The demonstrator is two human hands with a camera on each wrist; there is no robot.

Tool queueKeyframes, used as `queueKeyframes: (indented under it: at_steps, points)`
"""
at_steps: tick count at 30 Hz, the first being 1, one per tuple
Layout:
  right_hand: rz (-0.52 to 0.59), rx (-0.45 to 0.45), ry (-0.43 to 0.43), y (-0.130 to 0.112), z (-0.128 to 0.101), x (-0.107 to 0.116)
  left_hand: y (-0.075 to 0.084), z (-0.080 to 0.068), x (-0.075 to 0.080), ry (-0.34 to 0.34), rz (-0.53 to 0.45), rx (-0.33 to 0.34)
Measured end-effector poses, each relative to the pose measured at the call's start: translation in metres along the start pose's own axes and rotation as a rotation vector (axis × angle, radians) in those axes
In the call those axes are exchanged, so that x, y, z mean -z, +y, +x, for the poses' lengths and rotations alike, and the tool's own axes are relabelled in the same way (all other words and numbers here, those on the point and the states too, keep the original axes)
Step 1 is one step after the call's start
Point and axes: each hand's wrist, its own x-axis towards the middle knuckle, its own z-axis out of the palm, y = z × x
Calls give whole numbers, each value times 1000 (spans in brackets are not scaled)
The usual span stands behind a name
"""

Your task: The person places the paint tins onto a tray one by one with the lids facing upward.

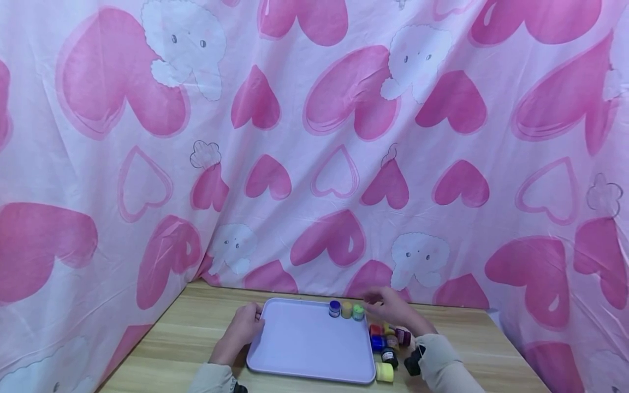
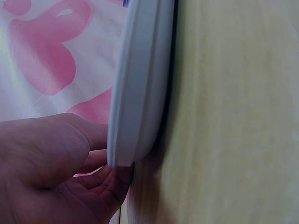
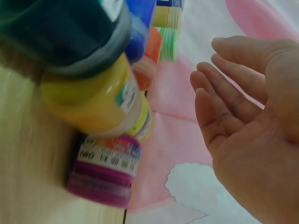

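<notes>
- Left hand [image 1: 243, 327] grips the lavender tray [image 1: 304, 349] at its left rim, steadying it.
- Right hand [image 1: 393, 308], fingers relaxed and empty, hovers beside the green paint pot [image 1: 358, 311] at the tray's far edge; best kept level so the 3 pots stay upright.

One tray [image 1: 304, 344], ten paint jars [image 1: 346, 310]

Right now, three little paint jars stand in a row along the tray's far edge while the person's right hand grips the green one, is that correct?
Not quite. The three paint jars do stand along the tray's far edge, but the right hand grips nothing: the right wrist view shows its fingers straight and empty beside the jars. The head view shows it next to the green jar.
</notes>
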Motion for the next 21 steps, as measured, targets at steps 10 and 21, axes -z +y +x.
queueKeyframes:
  at_steps: [10,21]
  points:
    - [-13,-35,-10,13,-16,6,0,0,-2,-8,-10,5]
    - [9,-67,-60,22,-30,8,-1,0,0,-2,6,-13]
